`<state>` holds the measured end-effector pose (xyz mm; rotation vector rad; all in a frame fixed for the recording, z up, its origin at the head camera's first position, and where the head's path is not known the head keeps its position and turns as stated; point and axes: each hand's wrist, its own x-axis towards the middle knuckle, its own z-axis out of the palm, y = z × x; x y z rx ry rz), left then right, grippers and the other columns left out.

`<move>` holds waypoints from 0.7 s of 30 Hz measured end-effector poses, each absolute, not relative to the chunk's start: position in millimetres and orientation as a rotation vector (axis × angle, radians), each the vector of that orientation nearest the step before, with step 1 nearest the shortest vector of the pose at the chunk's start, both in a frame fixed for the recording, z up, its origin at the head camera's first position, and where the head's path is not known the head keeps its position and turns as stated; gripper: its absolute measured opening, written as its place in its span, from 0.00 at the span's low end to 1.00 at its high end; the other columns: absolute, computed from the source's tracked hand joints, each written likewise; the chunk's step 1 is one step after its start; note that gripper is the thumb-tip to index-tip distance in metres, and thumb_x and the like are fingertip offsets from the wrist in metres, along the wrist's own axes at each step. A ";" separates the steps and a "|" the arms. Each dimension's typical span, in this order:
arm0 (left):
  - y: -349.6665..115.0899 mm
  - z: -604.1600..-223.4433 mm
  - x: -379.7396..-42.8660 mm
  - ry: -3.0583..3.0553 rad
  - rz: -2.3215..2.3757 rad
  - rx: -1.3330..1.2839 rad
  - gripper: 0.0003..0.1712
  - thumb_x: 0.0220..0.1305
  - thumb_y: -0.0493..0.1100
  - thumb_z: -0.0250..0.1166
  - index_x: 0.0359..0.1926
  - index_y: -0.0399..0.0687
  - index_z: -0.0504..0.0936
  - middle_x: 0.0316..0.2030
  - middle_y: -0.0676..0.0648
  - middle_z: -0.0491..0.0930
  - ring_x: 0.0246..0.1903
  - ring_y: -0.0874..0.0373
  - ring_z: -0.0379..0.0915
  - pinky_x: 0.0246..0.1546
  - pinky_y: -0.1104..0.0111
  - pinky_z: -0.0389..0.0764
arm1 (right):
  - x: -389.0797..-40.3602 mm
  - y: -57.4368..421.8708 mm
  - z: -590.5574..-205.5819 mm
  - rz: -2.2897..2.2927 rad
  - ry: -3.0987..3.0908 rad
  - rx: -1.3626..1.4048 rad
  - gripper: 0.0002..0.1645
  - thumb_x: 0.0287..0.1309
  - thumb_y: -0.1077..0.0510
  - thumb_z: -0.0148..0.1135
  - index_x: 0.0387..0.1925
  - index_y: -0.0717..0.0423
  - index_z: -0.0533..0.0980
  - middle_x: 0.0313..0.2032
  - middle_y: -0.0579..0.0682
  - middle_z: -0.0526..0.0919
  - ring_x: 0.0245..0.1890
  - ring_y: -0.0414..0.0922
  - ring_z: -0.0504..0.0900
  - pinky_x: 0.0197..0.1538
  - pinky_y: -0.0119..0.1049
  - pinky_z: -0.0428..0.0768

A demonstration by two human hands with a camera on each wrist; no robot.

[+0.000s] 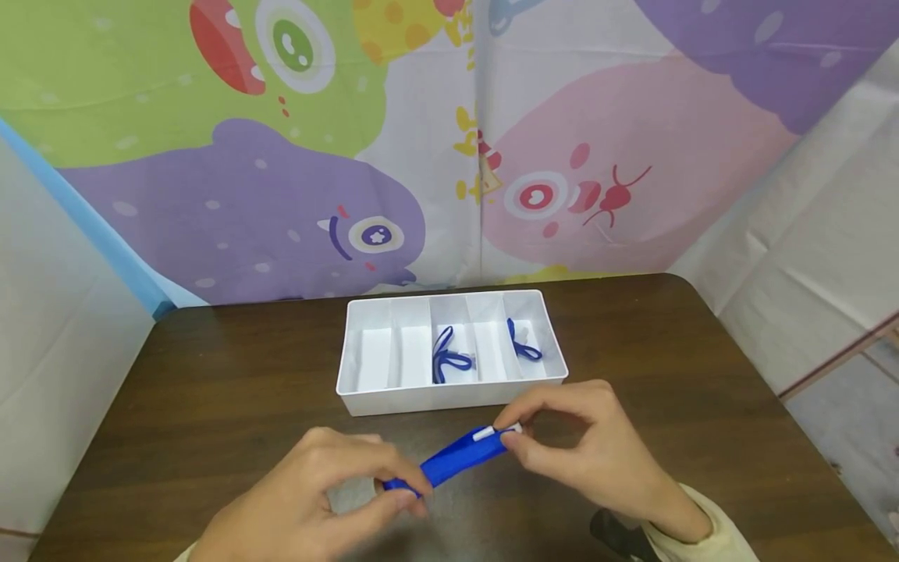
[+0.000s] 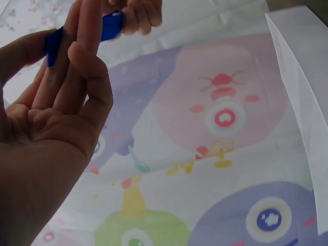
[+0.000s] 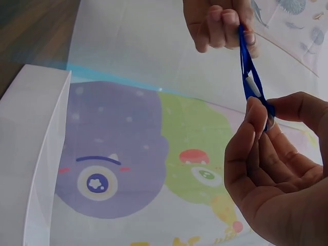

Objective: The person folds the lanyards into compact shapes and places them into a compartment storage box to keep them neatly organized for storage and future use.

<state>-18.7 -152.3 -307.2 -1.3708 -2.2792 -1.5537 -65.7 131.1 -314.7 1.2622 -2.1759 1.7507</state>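
Observation:
A folded blue lanyard (image 1: 456, 459) with a small white plastic piece (image 3: 252, 86) is stretched between my two hands, in front of the tray. My left hand (image 1: 330, 484) pinches its left end between thumb and fingers. At the other end, beside the white piece, my right hand (image 1: 583, 441) pinches the strap between thumb and forefinger. In the left wrist view, the left fingers hide much of the blue strap (image 2: 54, 47). The right wrist view shows the strap as a narrow loop, its layers slightly apart around the white piece.
A white tray (image 1: 449, 398) with several compartments stands on the dark wooden table (image 1: 239, 390). One blue looped strap (image 1: 444, 359) lies in its middle compartment, another looped strap (image 1: 523, 347) in the rightmost. A cartoon-printed cloth (image 1: 421, 156) hangs behind the table. Something dark (image 1: 618, 535) sits under the right wrist.

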 end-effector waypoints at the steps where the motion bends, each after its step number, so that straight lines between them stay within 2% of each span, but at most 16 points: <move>1: -153.1 -307.3 -19.2 -2.294 -1.542 -1.351 0.15 0.64 0.30 0.65 0.46 0.53 0.83 0.34 0.57 0.85 0.33 0.69 0.79 0.35 0.74 0.81 | -65.8 131.0 -314.7 1.751 -2.172 1.260 0.17 0.51 0.74 0.69 0.37 0.51 0.83 0.30 0.44 0.86 0.30 0.40 0.82 0.35 0.34 0.82; 11: -155.8 -311.6 -25.8 -2.362 -1.269 -1.236 0.15 0.64 0.29 0.65 0.46 0.53 0.81 0.34 0.59 0.81 0.32 0.70 0.76 0.33 0.80 0.77 | -67.5 131.1 -315.7 1.735 -2.235 1.176 0.17 0.50 0.74 0.70 0.35 0.49 0.84 0.28 0.42 0.85 0.28 0.39 0.81 0.34 0.34 0.81; 16: -156.5 -308.8 -21.8 -2.434 -1.392 -1.229 0.11 0.66 0.35 0.66 0.45 0.56 0.82 0.36 0.61 0.84 0.34 0.70 0.79 0.36 0.75 0.81 | -68.8 131.0 -317.0 1.787 -2.261 1.169 0.17 0.50 0.74 0.69 0.35 0.50 0.84 0.29 0.43 0.86 0.29 0.41 0.81 0.35 0.35 0.82; 21: -159.9 -304.7 -17.6 -2.465 -1.486 -1.278 0.14 0.67 0.39 0.67 0.50 0.60 0.80 0.39 0.63 0.85 0.37 0.69 0.81 0.40 0.70 0.83 | -70.0 131.2 -317.7 1.810 -2.247 1.195 0.17 0.50 0.75 0.68 0.35 0.51 0.83 0.29 0.45 0.86 0.29 0.41 0.81 0.35 0.35 0.82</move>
